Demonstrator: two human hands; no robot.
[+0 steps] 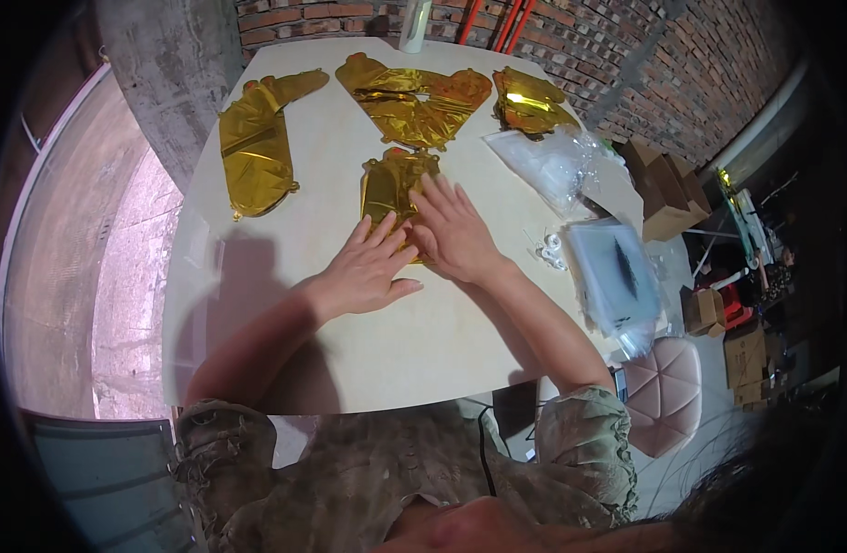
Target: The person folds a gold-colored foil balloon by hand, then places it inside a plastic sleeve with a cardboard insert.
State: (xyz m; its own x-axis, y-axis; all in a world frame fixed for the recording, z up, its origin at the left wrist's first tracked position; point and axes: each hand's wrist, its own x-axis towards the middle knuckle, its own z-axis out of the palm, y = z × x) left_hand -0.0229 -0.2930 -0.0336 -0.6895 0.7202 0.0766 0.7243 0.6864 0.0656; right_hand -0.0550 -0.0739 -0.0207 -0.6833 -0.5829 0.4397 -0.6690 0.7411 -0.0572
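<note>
Gold foil [379,189] lies on the table [423,355], its near part beneath both hands. Left hand [366,267] and right hand [455,229]: palms down, fingers spread, grasping nothing. Light, even outward strokes should limit creasing.

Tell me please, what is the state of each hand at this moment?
Left hand: open, fingers spread over the gold foil piece, no grip visible.
Right hand: open, laid over the same piece, no grip visible.
</note>
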